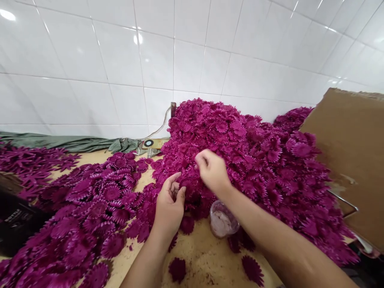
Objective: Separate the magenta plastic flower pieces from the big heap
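A tall heap of magenta fabric flower heads (240, 152) rises against the white tiled wall. My right hand (211, 170) rests on the heap's near slope, its fingers curled and pinched among the flowers. My left hand (169, 204) hovers just below and to the left, at the foot of the heap, with thumb and fingers bent toward each other; what lies between them is hidden. A flatter spread of the same flowers (90, 212) covers the table on the left.
A small clear plastic cup (222, 220) stands on the wooden tabletop (204, 256) under my right forearm. A cardboard sheet (354, 160) leans at the right. Green cloth (69, 142) and a cable lie along the wall. A dark box (15, 220) sits at the left edge.
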Demonstrator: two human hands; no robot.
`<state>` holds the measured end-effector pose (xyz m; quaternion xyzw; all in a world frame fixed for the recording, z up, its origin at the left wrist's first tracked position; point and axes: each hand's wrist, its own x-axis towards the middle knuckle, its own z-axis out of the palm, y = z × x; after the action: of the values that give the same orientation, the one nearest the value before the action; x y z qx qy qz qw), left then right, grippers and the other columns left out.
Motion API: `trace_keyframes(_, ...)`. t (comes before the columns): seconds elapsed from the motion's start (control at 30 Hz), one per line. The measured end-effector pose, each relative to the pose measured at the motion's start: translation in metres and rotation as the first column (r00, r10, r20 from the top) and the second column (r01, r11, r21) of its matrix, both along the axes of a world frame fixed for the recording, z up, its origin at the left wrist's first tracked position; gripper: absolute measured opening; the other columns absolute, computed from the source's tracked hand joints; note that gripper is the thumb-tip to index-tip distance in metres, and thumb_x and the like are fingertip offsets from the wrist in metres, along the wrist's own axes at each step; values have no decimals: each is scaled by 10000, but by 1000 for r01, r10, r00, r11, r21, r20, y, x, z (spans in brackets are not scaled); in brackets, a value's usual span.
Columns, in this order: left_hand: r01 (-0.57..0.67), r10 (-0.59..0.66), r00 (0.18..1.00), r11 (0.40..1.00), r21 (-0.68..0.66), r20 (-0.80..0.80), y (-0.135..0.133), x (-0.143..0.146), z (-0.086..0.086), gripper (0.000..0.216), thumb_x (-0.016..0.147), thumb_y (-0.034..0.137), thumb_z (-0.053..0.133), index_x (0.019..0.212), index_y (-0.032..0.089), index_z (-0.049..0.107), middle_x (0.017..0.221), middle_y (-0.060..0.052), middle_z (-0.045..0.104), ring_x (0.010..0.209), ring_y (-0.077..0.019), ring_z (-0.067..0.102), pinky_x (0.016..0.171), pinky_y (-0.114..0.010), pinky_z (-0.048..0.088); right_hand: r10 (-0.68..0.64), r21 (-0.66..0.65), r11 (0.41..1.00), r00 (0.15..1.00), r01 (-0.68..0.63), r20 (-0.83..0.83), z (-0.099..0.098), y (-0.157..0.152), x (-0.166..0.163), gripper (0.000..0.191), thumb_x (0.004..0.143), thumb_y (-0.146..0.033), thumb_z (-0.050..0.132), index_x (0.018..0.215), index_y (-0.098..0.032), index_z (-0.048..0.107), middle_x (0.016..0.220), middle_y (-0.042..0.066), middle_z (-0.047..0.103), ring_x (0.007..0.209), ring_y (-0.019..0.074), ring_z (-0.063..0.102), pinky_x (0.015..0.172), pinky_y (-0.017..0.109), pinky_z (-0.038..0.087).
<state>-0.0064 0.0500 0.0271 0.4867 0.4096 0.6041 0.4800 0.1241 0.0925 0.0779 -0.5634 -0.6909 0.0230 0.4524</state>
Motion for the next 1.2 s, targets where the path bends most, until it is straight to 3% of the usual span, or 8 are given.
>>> trace_keyframes(0.07,-1,1,1000,1000,-24,2,-1,-1,2,403,633,268,615,1008,148,529,564,80,405,509,-72,386,495,-198,335,-189,-75,981,970,179,-151,12,17,20,220,814,-154,354,806,-141,574,680,41,603,642,149,574,660,290,451)
trace_keyframes(0.17,7,-4,999,998,-61,50,0,-1,3,449,601,289,632,1016,152,526,616,61,479,590,-87,458,576,-211,377,-251,-26,968,968,250,-11,18,27,40,265,725,-85,447,950,-109,586,968,126,601,870,197,576,823,355,428)
trace_keyframes(0.3,15,-10,998,997,-71,69,3,-2,1,411,584,292,642,961,158,553,599,65,479,573,-83,450,562,-211,371,-45,-47,997,982,55,183,9,4,26,261,731,-120,500,962,-158,616,1057,109,598,1035,221,502,918,395,371)
trace_keyframes(0.57,3,-3,1000,999,-48,4,5,-2,0,232,605,210,591,826,156,546,545,68,472,521,-82,436,528,-211,380,337,-392,844,931,-366,-143,-15,-33,-12,236,739,-236,563,951,-134,587,884,60,637,777,136,575,716,274,456)
trace_keyframes(0.83,-23,24,998,999,-30,52,7,-1,-3,223,616,254,567,800,173,470,529,70,497,497,-84,446,499,-205,366,382,-470,736,872,-488,-306,-21,-23,-19,178,657,-146,621,832,-120,598,756,17,628,693,120,558,672,250,443)
trace_keyframes(0.9,-31,31,999,999,-18,39,8,-2,-5,266,630,275,577,852,168,477,516,81,477,493,-86,435,507,-208,363,378,-469,750,884,-467,-276,-20,-23,-21,113,674,-142,603,785,-124,602,716,10,622,658,115,548,653,242,433)
trace_keyframes(1.07,7,-6,999,1000,-7,44,7,-4,-8,310,688,367,559,919,163,525,729,5,583,703,-132,540,670,-255,406,219,-314,936,960,-156,176,-14,-32,-27,110,746,-120,497,739,-155,600,753,45,627,697,142,541,657,257,382)
trace_keyframes(1.2,71,-71,994,997,8,77,5,1,-7,337,664,355,591,931,165,514,652,33,546,631,-116,519,634,-247,406,111,-290,957,937,-11,332,-12,-30,-28,138,789,-135,448,773,-156,584,799,75,631,720,158,548,640,256,356)
